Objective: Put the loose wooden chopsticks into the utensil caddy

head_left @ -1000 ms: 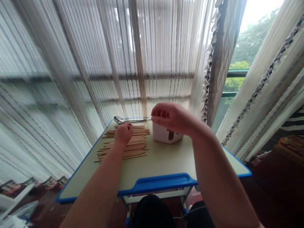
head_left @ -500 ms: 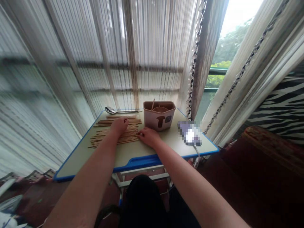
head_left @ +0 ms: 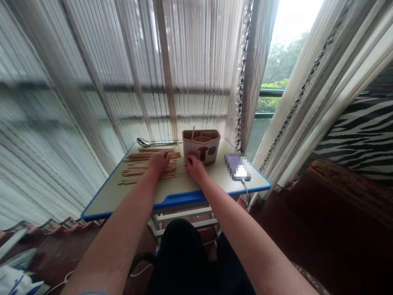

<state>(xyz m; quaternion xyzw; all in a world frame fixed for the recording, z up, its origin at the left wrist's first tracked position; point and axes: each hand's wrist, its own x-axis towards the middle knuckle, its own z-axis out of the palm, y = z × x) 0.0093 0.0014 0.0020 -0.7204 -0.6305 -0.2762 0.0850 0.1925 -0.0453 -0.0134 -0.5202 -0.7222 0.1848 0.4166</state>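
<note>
Many thin wooden chopsticks (head_left: 132,178) lie side by side in loose rows on the small table. My left hand (head_left: 159,162) is over the rows, fingers curled in; what they hold, if anything, is hidden. Just in front of the utensil holder, my right hand (head_left: 195,167) pinches the end of a chopstick (head_left: 181,165) that points left toward the rows. The utensil holder (head_left: 190,149) is pinkish, with brown compartments and a mushroom-like mark on its front. One chopstick (head_left: 193,132) stands upright inside it.
A metal slotted spoon (head_left: 143,142) lies along the table's back edge. To the right is a blurred-out phone-like device (head_left: 235,166) with a white cable (head_left: 245,187). The table (head_left: 102,196) has a blue rim, and sheer curtains (head_left: 202,102) hang close behind it.
My right hand has moved away from the rows, drawing a chopstick out to the right. My left hand stays over the chopsticks. The camera view has shifted slightly.
</note>
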